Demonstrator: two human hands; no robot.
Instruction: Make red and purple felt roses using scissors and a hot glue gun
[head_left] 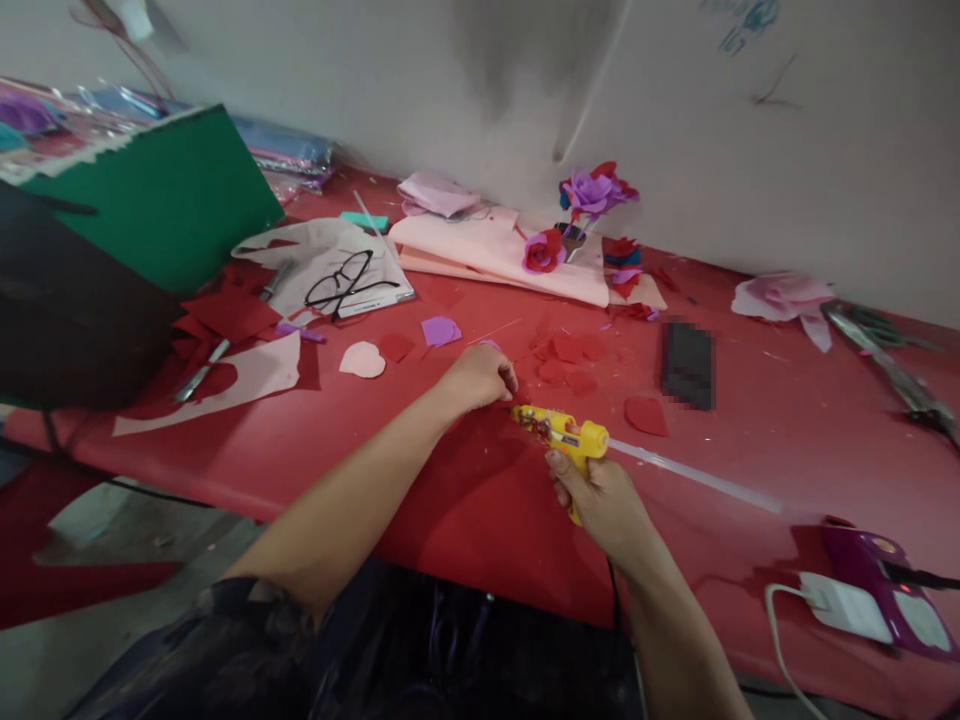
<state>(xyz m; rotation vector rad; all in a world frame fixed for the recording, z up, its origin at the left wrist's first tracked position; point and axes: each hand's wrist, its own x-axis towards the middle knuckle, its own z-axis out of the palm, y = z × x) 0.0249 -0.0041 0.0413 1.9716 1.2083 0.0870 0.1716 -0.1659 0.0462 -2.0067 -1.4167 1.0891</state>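
My right hand (600, 500) is closed round a yellow glue gun (566, 435), its nozzle pointing left and a clear glue stick (697, 480) trailing out to the right. My left hand (480, 378) is closed in a pinch just left of the nozzle, on a small red piece that I cannot make out clearly. Both hands work over the red table (465, 500). Red foam petals (570, 355) lie scattered just beyond my left hand, and one more red petal (646, 415) lies to the right.
Black glasses (345, 282) on paper, a pink cutout (362, 360), a purple cutout (440, 330), finished foam roses (592, 195), pink sheets (487, 250), a dark phone (687, 365), scissors (892, 370), a purple power strip (889, 590) and a green board (165, 195) surround the work.
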